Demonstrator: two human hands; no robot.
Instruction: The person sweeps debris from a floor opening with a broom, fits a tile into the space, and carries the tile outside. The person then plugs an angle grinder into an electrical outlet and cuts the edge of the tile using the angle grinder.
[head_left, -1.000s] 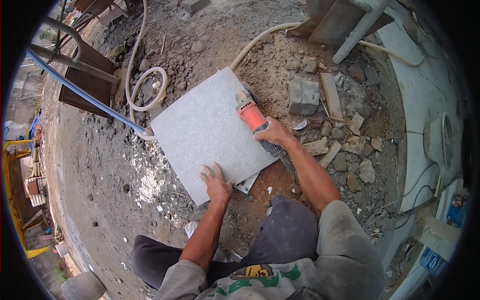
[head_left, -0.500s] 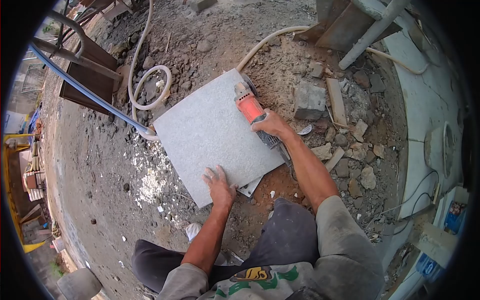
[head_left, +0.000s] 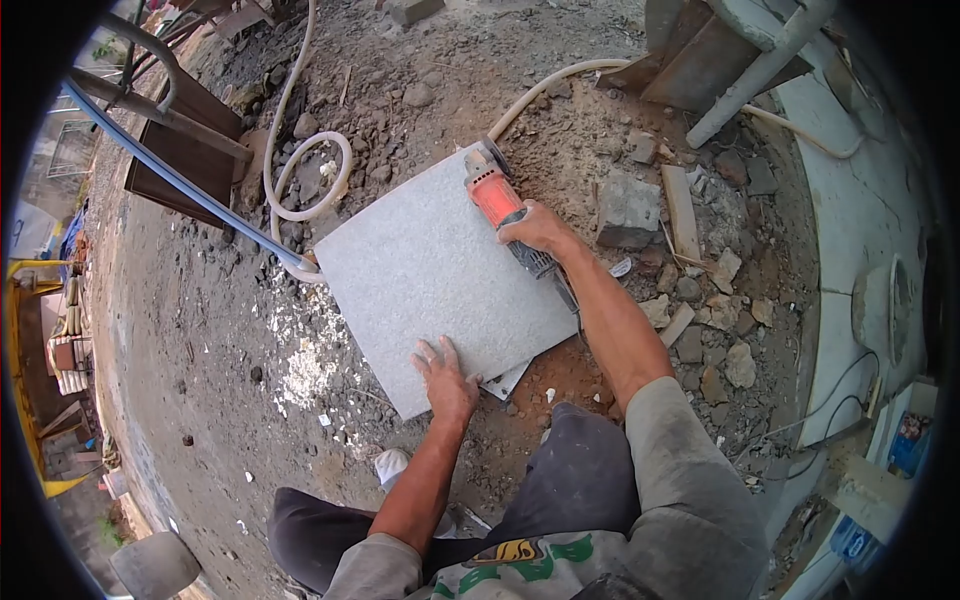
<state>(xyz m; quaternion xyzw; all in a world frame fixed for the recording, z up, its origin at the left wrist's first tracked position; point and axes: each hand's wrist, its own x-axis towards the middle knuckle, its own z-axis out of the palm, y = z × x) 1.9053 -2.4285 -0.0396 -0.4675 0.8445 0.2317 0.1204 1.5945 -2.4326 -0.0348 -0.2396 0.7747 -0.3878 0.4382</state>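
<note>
A large pale grey square tile lies on the rubble ground in front of me. My left hand rests on its near edge with the fingers spread, holding nothing. My right hand is wrapped round the body of a red and black angle grinder. The grinder lies along the tile's right edge, its head and disc at the far corner. The disc is mostly hidden behind the head. A smaller tile piece sticks out from under the near right edge.
A pale hose coils at the upper left, beside a blue pipe. Right of the tile are a concrete block, a wooden strip and broken stones. Metal supports stand at the upper right.
The grinder has moved along the tile's right edge toward the far corner, with my right hand round it. My left hand has stayed on the tile. The whole view has shifted slightly.
</note>
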